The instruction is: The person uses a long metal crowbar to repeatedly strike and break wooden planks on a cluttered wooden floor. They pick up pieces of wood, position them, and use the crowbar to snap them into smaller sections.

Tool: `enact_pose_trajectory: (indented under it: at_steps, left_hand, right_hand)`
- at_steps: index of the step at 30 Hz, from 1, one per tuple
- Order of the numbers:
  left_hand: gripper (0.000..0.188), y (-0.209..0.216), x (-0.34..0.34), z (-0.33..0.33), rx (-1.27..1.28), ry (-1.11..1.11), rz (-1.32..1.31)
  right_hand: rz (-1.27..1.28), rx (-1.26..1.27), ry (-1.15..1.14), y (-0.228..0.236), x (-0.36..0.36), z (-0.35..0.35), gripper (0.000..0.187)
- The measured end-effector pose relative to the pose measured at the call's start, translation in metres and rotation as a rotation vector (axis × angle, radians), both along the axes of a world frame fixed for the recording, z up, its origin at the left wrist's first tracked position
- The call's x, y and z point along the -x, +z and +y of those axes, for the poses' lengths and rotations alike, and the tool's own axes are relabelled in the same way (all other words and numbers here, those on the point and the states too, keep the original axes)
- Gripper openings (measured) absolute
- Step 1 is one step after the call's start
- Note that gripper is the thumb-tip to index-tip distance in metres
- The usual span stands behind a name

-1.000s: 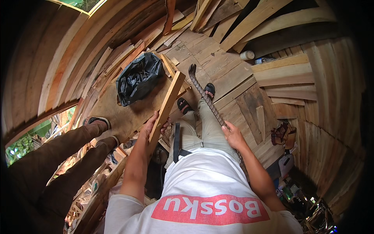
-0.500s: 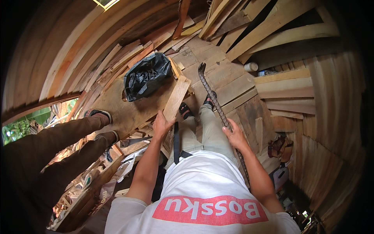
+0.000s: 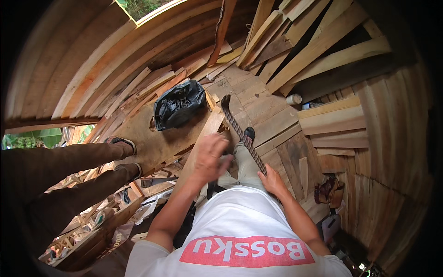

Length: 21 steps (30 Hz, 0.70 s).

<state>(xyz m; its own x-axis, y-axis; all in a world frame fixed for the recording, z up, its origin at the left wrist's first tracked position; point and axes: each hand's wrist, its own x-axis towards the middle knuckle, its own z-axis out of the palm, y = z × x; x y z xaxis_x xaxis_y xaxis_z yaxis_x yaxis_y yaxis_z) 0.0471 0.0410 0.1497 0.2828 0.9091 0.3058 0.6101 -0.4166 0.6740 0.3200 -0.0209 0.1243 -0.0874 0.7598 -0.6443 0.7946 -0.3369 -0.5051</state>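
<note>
Right of centre, the right hand [image 3: 275, 180] wraps its grip round a ribbed pry bar [image 3: 244, 136] slanting to upper centre — probably so its forked claw [image 3: 225, 100] stays free — while the blurred left hand [image 3: 212, 158] overlaps a wooden plank [image 3: 213, 122] near centre, its grip impossible to tell.
</note>
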Motion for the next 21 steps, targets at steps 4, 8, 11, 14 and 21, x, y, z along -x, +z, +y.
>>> enact_pose_trajectory:
  at_steps: [4,8,11,14,21]
  left_hand:
    - [0.052,0.024,-0.054,0.012,0.076,-0.345,0.375]
    - [0.026,-0.032,-0.072,0.014,0.422,-0.602,0.669]
    - [0.017,-0.022,-0.074,0.013,0.275,-0.492,0.438]
    - [0.012,-0.002,-0.085,0.013,0.254,-0.37,0.368]
    - [0.016,0.024,-0.122,0.019,0.434,-0.159,0.035]
  right_hand:
    - [-0.15,-0.016,0.116,0.022,0.017,0.0,0.027]
    - [-0.152,-0.059,0.265,0.056,0.024,0.012,0.028]
    - [-0.204,-0.194,0.245,0.077,0.008,0.02,0.027]
    - [-0.174,-0.431,0.218,0.099,-0.011,0.032,0.027]
    - [0.04,-1.332,0.068,0.171,-0.04,0.043,0.023]
